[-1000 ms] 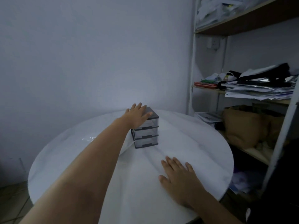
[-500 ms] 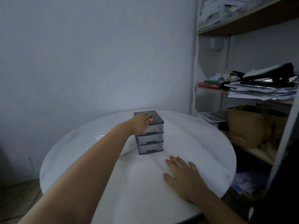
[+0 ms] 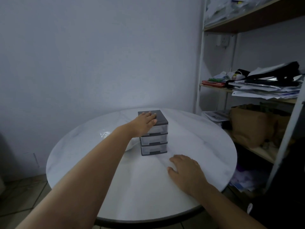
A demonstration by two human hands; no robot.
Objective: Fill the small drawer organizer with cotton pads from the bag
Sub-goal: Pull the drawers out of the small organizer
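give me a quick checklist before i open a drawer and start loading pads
1. Drawer organizer upright on the table: ok.
2. Left hand rests on its top to steady it: ok.
3. Right hand free, flat on the table: ok.
4. A drawer open for loading: not ok, all three look shut.
5. Bag open and reachable: cannot tell, the left arm hides most of it.
6. Drawers empty: cannot tell.
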